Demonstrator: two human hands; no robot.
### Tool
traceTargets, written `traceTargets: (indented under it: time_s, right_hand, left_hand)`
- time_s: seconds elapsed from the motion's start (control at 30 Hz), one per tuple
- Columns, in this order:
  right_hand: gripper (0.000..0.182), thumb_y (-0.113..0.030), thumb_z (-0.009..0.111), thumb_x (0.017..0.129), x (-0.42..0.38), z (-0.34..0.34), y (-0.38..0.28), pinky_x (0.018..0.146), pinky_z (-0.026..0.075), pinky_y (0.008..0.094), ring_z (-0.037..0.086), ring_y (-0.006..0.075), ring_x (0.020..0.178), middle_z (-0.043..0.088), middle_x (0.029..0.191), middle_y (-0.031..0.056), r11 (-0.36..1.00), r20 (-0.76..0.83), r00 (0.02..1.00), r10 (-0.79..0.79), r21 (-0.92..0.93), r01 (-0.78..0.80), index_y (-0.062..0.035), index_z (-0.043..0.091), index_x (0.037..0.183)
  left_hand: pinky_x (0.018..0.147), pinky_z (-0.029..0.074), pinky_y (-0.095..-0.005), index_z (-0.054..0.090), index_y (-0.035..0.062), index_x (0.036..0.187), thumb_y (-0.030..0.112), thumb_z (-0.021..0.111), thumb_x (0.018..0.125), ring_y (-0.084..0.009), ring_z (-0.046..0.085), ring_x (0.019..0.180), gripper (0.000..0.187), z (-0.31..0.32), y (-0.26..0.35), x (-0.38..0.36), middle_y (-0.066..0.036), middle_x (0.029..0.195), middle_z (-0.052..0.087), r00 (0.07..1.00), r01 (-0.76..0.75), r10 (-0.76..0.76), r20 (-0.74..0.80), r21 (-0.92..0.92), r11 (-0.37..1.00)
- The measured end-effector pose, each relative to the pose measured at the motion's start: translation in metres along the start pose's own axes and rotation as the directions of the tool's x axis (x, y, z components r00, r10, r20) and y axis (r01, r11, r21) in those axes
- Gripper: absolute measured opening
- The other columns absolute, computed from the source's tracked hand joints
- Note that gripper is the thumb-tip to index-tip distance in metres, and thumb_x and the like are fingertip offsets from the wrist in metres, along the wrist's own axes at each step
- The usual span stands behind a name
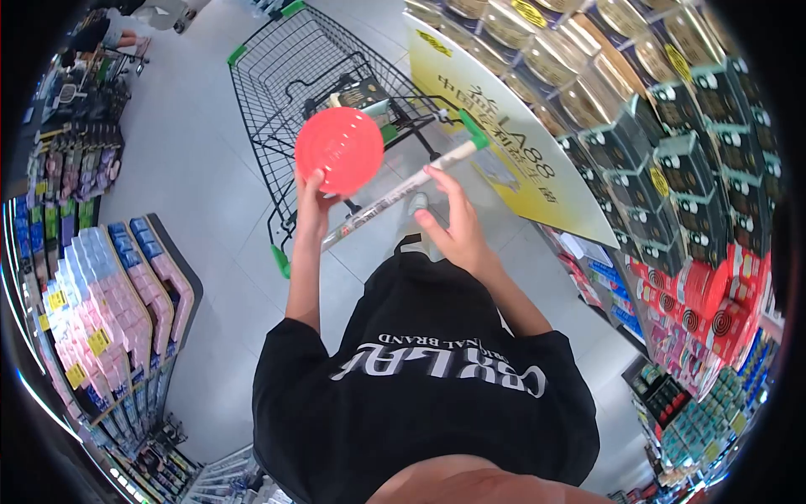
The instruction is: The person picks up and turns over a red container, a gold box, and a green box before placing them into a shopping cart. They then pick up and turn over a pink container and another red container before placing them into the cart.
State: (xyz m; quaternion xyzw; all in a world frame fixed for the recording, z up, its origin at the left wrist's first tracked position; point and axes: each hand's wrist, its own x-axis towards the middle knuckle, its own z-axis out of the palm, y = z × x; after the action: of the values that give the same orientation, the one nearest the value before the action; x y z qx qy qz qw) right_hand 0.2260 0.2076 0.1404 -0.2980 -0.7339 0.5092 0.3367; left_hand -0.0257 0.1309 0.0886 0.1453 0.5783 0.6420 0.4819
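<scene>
My left hand [312,202] grips the near rim of a red, round plastic dish [340,149], thumb on its upper face. The dish is held above the near end of a black wire shopping cart [270,80] with green corners, hiding part of the basket. My right hand [457,225] is beside the cart's pale handle bar [395,195], fingers apart, with its index fingertip at the bar; whether it touches cannot be made out. Dark boxed goods [363,94] lie in the basket just beyond the dish.
A yellow-and-white sign board [512,139] stands close on the right, before stacked dark boxes [693,193] and red packs [701,294]. Pink and blue packs [105,294] fill a shelf on the left. A person [105,34] is at the far left. Grey tiled floor [189,109] lies between.
</scene>
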Motion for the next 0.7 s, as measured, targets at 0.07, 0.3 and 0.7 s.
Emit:
traceTargets:
  time_s: [0.07,0.3,0.7]
  right_hand:
    - [0.048,-0.017,0.061,0.087,0.006,0.012,0.020,0.099,0.038,0.0393,0.049,0.0342,0.117,0.052,0.123,0.0211,0.994,0.041,0.993,0.108,0.005,-0.108,-0.0001,0.043,0.128]
    - [0.036,-0.014,0.057,0.089,-0.012,0.020,0.058,0.087,0.046,0.0351,0.060,0.0276,0.101,0.061,0.109,0.0166,0.915,0.081,0.914,0.398,-0.100,-0.390,-0.0025,0.049,0.123]
    - [0.034,-0.003,0.048,0.077,-0.150,-0.031,0.080,0.061,0.044,0.0454,0.058,0.0363,0.066,0.061,0.072,0.0166,0.901,-0.255,0.906,0.338,-0.191,-0.390,-0.0146,0.062,0.105]
  left_hand:
    - [0.077,0.056,-0.0490,0.019,0.0125,0.137,0.039,0.064,0.082,-0.0324,0.050,0.116,0.076,-0.038,0.000,0.039,-0.017,0.133,0.038,0.985,0.082,-0.068,-0.160,0.085,0.993]
    - [0.081,0.053,-0.0548,0.028,0.0062,0.133,0.039,0.060,0.083,-0.0394,0.047,0.116,0.068,-0.141,-0.086,0.141,-0.022,0.131,0.038,0.924,0.342,-0.357,-0.135,-0.118,0.932]
    - [0.104,0.032,-0.0415,0.043,-0.0066,0.131,0.033,0.051,0.093,-0.0351,0.043,0.123,0.056,-0.123,-0.123,0.125,-0.025,0.134,0.045,0.890,-0.349,0.436,0.136,0.818,0.457]
